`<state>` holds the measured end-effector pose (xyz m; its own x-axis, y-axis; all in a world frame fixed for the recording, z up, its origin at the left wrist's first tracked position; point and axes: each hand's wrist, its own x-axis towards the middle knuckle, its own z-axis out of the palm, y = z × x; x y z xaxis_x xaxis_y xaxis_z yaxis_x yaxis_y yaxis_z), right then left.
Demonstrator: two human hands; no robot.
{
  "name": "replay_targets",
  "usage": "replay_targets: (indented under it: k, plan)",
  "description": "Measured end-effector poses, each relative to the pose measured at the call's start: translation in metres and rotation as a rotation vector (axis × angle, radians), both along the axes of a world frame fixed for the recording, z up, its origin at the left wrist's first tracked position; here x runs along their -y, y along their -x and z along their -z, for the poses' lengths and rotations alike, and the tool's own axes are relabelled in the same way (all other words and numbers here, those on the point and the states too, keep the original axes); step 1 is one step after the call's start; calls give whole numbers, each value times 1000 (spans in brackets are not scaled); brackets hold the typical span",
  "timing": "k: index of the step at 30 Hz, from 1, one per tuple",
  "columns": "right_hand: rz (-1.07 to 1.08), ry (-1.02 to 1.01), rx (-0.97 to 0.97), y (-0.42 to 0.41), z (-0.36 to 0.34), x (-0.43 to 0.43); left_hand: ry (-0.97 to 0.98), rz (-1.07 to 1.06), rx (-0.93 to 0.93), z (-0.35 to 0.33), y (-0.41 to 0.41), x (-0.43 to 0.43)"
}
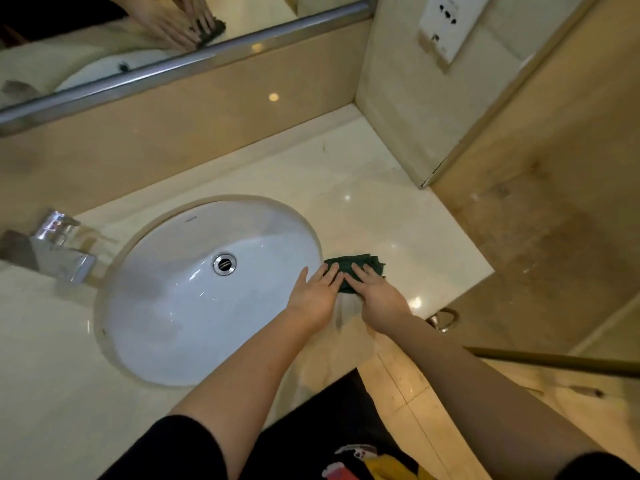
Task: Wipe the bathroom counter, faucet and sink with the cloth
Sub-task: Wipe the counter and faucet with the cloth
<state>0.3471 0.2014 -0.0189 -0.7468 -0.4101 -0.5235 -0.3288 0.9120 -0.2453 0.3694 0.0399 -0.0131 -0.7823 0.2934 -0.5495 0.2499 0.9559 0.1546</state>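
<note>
While both hands lie flat on it, the dark green cloth (362, 265) sits bunched on the counter (381, 202), just beside the right rim of the sink (180, 306). That sink is a white oval bowl set under the pale stone top, with a chrome drain (224, 264) in its middle. The left hand (313, 296) reaches across the sink's right edge, fingers straight and slightly spread, their tips pressing the end of the cloth nearest the sink. The right hand (379, 292) lies just beside it, on the side away from the sink, fingers likewise straight and resting on the cloth's near edge. Neither hand curls round the fabric. Most of the cloth shows past the fingertips, on the side away from the person. Left of the sink stands the chrome faucet (59, 251), well apart from both hands. Behind the sink, above the beige backsplash, the mirror (104, 36) reflects the two hands on the cloth. A white socket plate (446, 26) hangs on the wall far to the sink's right.
</note>
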Motion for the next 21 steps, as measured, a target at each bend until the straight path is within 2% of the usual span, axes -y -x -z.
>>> replay_targets:
  k: [5,11,21]
  plan:
    - [9,39,-62,-32,-1,-11,-45,-25,10,3,-29,-8]
    - [-12,52,-114,-24,1,-14,-23,2,-31,6,-23,-9]
    - [-52,85,-98,67,5,-27,76,-6,-34,4,65,-27]
